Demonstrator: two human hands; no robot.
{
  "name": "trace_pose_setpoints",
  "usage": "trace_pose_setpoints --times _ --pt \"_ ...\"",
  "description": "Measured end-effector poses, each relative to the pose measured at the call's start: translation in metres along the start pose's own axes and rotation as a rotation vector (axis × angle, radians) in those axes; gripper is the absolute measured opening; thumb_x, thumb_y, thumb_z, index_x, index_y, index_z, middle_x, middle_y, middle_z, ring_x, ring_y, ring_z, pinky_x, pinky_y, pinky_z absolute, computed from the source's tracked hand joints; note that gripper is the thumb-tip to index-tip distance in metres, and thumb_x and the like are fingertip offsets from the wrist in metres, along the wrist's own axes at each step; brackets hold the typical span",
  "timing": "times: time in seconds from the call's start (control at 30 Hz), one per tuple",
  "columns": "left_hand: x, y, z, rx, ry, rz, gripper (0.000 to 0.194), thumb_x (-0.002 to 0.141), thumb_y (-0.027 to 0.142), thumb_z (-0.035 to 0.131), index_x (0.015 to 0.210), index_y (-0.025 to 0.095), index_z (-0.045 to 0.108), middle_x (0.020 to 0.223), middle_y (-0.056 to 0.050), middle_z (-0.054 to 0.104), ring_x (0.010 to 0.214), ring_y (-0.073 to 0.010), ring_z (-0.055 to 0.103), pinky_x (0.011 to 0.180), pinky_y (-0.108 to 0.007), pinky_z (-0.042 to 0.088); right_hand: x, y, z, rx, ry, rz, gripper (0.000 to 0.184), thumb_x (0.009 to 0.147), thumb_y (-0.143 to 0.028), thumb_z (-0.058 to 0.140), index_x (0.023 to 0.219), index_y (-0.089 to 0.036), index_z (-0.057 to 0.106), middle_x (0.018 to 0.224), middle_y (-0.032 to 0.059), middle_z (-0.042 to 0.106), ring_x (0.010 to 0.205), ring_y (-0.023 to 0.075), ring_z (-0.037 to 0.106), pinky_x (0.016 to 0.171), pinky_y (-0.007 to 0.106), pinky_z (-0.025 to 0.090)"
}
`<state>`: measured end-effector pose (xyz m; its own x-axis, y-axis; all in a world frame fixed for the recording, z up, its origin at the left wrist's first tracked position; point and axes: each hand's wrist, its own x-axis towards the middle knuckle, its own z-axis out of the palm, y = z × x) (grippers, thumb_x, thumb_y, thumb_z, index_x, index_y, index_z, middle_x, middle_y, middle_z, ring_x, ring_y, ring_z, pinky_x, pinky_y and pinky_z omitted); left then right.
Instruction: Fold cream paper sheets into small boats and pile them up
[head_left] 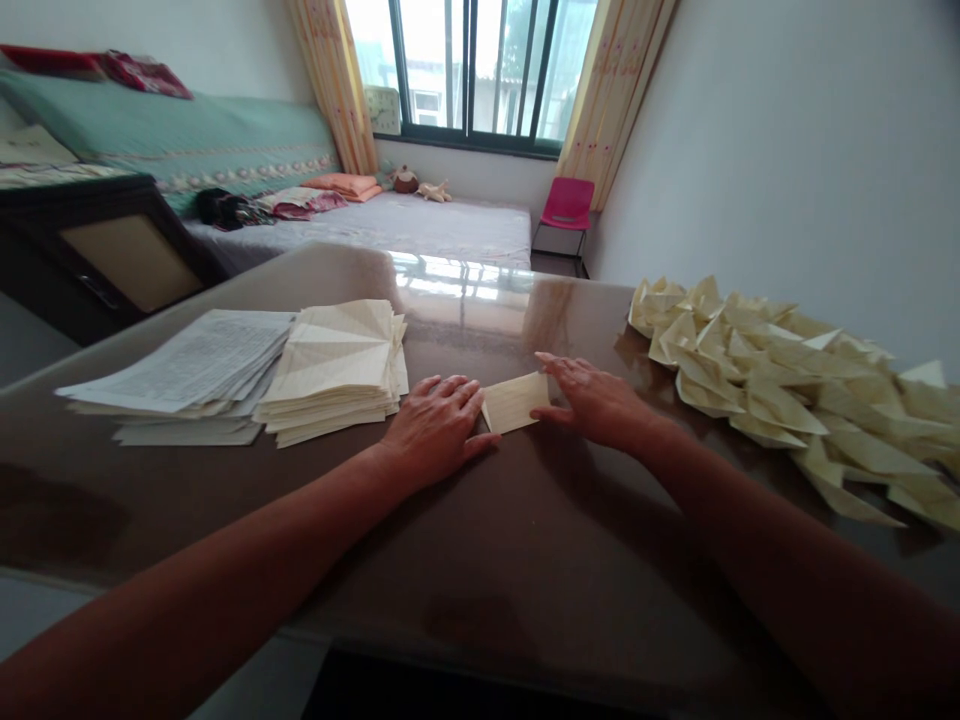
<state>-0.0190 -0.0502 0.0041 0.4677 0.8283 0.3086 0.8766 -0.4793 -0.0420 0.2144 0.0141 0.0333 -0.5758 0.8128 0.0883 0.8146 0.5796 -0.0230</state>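
A small folded piece of cream paper (517,402) lies on the glossy brown table (480,560) between my hands. My left hand (437,425) rests at its left edge with the fingers stretched out and the palm down. On the other side, my right hand (589,398) touches the right edge, its thumb apart from the fingers. Left of my left hand sits a stack of cream paper sheets (334,350), the top one creased.
Printed white sheets (202,355) are piled at the left. Many folded paper boat-like shapes (757,365) heap up at the right by the wall. Beyond the table are a bed (450,225), a pink chair (568,205) and a window (469,75). A dark cabinet (120,250) stands at left.
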Motion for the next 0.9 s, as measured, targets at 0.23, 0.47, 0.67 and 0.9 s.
trace_pose_setpoints --times 0.23,0.47,0.67,0.9 --pt "0.005 0.002 0.002 -0.269 -0.021 0.039 0.026 0.087 0.040 0.055 0.104 0.023 0.065 0.111 -0.003 0.066 0.111 -0.0216 0.054 0.090 -0.035 0.045 0.015 0.027 0.020 0.535 0.017 -0.095 0.083 0.070 -0.028 0.070 0.142 -0.014 0.032 0.104 0.0072 0.064 0.100 0.0206 0.059 0.093 0.037 0.045" --pt "0.006 0.002 -0.009 -0.563 0.131 -0.055 0.020 0.088 0.025 0.047 0.088 0.018 0.066 0.084 -0.003 0.066 0.081 -0.0154 0.060 0.073 -0.025 0.046 0.015 0.016 0.004 1.008 0.203 -0.141 0.054 0.076 -0.030 0.065 0.126 -0.018 0.050 0.091 0.0021 0.059 0.086 0.0160 0.061 0.085 0.033 0.050" --pt "0.005 0.009 -0.020 -0.646 0.079 -0.098 0.033 0.094 0.037 0.041 0.082 0.017 0.065 0.075 0.000 0.065 0.063 -0.0103 0.057 0.062 -0.021 0.043 0.009 -0.002 -0.004 0.987 0.357 -0.012 0.048 0.083 -0.032 0.056 0.129 -0.021 0.044 0.099 0.0035 0.055 0.073 0.0114 0.058 0.066 0.027 0.051" --pt "0.006 0.000 -0.008 -0.358 0.235 -0.062 0.022 0.090 0.029 0.049 0.105 0.020 0.062 0.096 -0.003 0.065 0.080 -0.0136 0.058 0.072 -0.024 0.049 0.016 0.000 0.026 1.107 0.214 0.129 0.046 0.083 -0.028 0.056 0.125 -0.015 0.043 0.106 0.0086 0.058 0.083 0.0154 0.063 0.072 0.030 0.053"
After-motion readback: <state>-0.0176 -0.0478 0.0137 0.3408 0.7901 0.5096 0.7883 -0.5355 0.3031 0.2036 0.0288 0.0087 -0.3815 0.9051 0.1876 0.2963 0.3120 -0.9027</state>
